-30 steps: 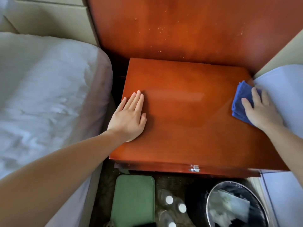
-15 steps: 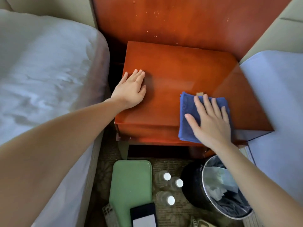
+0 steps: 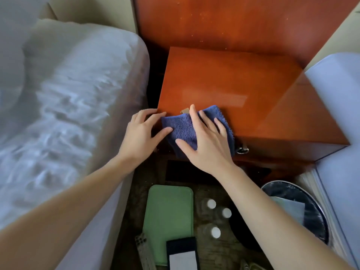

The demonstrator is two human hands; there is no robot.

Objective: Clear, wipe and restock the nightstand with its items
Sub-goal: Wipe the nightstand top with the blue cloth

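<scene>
right hand (image 3: 208,145), fingers spread flat, pressing blue cloth (image 3: 183,126) at front-left corner of nightstand (image 3: 224,80) top; left hand (image 3: 140,137), fingers loosely spread, just beside cloth's left edge; cloth overhanging front edge, bare top stretching rear-right.

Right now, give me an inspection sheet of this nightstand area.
Surface: nightstand top bare and glossy, apart from the cloth.
Job's things: blue cloth at the front left corner, draped over the front edge; green tray, three capped bottles and a dark item on the floor.
Clutter: lined bin on the floor, right.
Hands: right hand flat on the cloth; left hand at the corner, thumb touching the cloth.
Cables: nothing seen.
Surroundings: white bed left, wooden panel behind.
</scene>
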